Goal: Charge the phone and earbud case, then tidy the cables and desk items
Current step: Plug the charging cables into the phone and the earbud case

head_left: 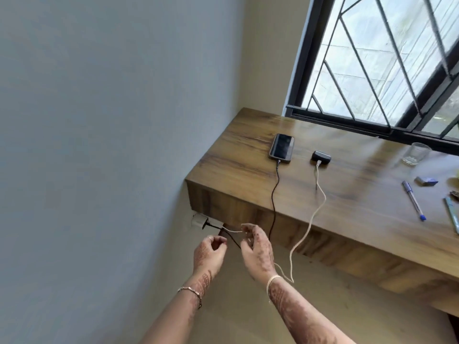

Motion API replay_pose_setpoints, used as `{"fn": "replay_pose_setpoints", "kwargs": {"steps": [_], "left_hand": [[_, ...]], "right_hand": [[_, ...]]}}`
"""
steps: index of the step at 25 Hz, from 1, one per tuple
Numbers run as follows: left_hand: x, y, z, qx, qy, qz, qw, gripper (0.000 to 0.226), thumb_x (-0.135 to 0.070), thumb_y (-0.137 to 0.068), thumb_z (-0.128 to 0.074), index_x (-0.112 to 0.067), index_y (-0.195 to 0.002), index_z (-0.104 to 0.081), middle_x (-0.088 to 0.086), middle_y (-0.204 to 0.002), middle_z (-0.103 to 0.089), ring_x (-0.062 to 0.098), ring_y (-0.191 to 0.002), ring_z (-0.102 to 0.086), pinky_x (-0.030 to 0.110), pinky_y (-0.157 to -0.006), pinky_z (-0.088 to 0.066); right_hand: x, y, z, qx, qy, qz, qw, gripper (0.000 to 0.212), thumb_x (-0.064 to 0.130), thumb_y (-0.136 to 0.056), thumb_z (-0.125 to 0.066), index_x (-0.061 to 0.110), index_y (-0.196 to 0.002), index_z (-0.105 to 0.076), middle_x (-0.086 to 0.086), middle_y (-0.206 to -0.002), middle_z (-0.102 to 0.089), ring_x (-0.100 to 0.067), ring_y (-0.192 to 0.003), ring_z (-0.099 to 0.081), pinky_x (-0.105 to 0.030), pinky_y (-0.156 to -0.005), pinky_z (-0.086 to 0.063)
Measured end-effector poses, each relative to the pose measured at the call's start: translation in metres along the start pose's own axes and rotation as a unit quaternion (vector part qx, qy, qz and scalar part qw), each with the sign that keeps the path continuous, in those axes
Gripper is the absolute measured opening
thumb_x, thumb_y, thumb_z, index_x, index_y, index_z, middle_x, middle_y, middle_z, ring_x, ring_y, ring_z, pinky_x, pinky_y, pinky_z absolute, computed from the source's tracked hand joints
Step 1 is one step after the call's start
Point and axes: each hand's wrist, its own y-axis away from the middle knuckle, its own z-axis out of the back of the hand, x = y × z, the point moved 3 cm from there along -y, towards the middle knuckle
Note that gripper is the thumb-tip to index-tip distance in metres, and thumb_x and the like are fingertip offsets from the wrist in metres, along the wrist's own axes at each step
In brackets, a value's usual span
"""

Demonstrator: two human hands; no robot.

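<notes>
Hands [257,254], white cable [308,225] beneath desk [323,240] edge

Pale grey-blue wall [99,120] stretches up and left of the left hand [210,253] — a black-barred window [372,60] stands well beyond the right hand [258,254], above the wooden surface [347,202].

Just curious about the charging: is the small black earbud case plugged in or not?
Plugged in: the connector of the white cable sits in the near side of the small black earbud case on the wooden desk.
</notes>
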Motion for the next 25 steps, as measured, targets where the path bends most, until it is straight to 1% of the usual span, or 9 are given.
{"fn": "replay_pose_setpoints", "kwargs": {"steps": [3,6,10,12,13,15,17,20,25], "left_hand": [[0.026,-0.031,0.016,0.002,0.023,0.028,0.999,0.012,-0.020,-0.083,-0.063,-0.023,-0.094,-0.067,-0.004,-0.093,-0.072,0.015,-0.090,-0.067,0.033,-0.089,-0.053],[0.052,-0.075,0.021,0.025,0.031,0.043,0.998,0.029,-0.018,-0.087,-0.056,-0.022,-0.115,-0.061,-0.005,-0.111,-0.067,0.015,-0.106,-0.062,0.031,-0.099,-0.047],[0.088,-0.128,0.010,0.065,0.112,0.095,0.987,0.054,-0.032,-0.079,-0.049,-0.019,-0.131,-0.051,0.002,-0.129,-0.060,0.017,-0.116,-0.057,0.038,-0.106,-0.044],[0.105,-0.152,0.002,0.077,0.217,0.152,0.961,0.045,-0.023,-0.085,-0.049,-0.013,-0.128,-0.052,0.012,-0.122,-0.065,0.021,-0.109,-0.063,0.037,-0.100,-0.049],[0.111,-0.162,-0.002,0.081,0.262,0.176,0.945,0.042,-0.017,-0.088,-0.047,-0.008,-0.129,-0.053,0.014,-0.118,-0.066,0.022,-0.106,-0.065,0.035,-0.096,-0.052],[0.111,-0.173,-0.006,0.077,0.310,0.198,0.927,0.037,-0.007,-0.093,-0.038,-0.004,-0.126,-0.055,0.014,-0.113,-0.068,0.024,-0.104,-0.066,0.032,-0.090,-0.054],[0.107,-0.177,-0.009,0.065,0.337,0.203,0.917,0.036,-0.001,-0.095,-0.032,-0.003,-0.110,-0.064,0.014,-0.102,-0.070,0.023,-0.096,-0.066,0.030,-0.085,-0.054],[0.105,-0.181,-0.010,0.049,0.370,0.213,0.903,0.038,0.004,-0.093,-0.032,-0.006,-0.088,-0.068,0.016,-0.091,-0.068,0.025,-0.089,-0.063,0.031,-0.083,-0.051],[0.109,-0.192,-0.011,0.029,0.405,0.245,0.880,0.036,0.006,-0.092,-0.032,0.005,-0.111,-0.062,0.019,-0.100,-0.065,0.025,-0.090,-0.061,0.030,-0.079,-0.052]], "right_hand": [[-0.007,-0.017,-0.058,0.143,0.059,-0.063,0.986,0.044,0.014,-0.092,-0.048,0.022,-0.135,-0.047,0.004,-0.140,-0.047,-0.014,-0.135,-0.039,-0.024,-0.114,-0.024],[-0.024,-0.051,-0.118,0.237,0.133,-0.067,0.960,0.057,0.025,-0.096,-0.038,0.016,-0.150,-0.022,-0.003,-0.156,-0.025,-0.019,-0.145,-0.020,-0.025,-0.116,-0.014],[-0.057,-0.112,-0.183,0.214,0.231,-0.036,0.948,0.068,0.043,-0.078,-0.023,0.013,-0.137,-0.038,-0.007,-0.141,-0.043,-0.027,-0.133,-0.038,-0.043,-0.112,-0.028],[-0.062,-0.133,-0.200,0.235,0.288,0.009,0.928,0.076,0.049,-0.077,-0.010,0.008,-0.128,-0.048,-0.012,-0.135,-0.047,-0.030,-0.132,-0.038,-0.034,-0.110,-0.026],[-0.062,-0.140,-0.206,0.259,0.316,0.034,0.912,0.075,0.047,-0.085,-0.008,0.002,-0.130,-0.047,-0.016,-0.139,-0.044,-0.030,-0.135,-0.035,-0.025,-0.106,-0.023],[-0.062,-0.152,-0.217,0.323,0.398,0.086,0.854,0.051,0.028,-0.103,-0.020,-0.002,-0.140,-0.038,-0.021,-0.149,-0.033,-0.029,-0.141,-0.028,-0.018,-0.102,-0.023],[-0.067,-0.166,-0.223,0.295,0.304,-0.017,0.906,0.038,0.014,-0.102,-0.029,0.001,-0.135,-0.042,-0.023,-0.143,-0.039,-0.032,-0.135,-0.036,-0.032,-0.101,-0.030],[-0.068,-0.170,-0.231,0.280,0.251,-0.050,0.925,0.032,0.007,-0.097,-0.035,0.000,-0.125,-0.048,-0.023,-0.129,-0.049,-0.032,-0.123,-0.047,-0.037,-0.092,-0.038],[-0.069,-0.173,-0.237,0.275,0.279,-0.034,0.919,0.029,0.005,-0.096,-0.036,-0.002,-0.120,-0.051,-0.023,-0.127,-0.052,-0.032,-0.122,-0.049,-0.034,-0.092,-0.038]]}}
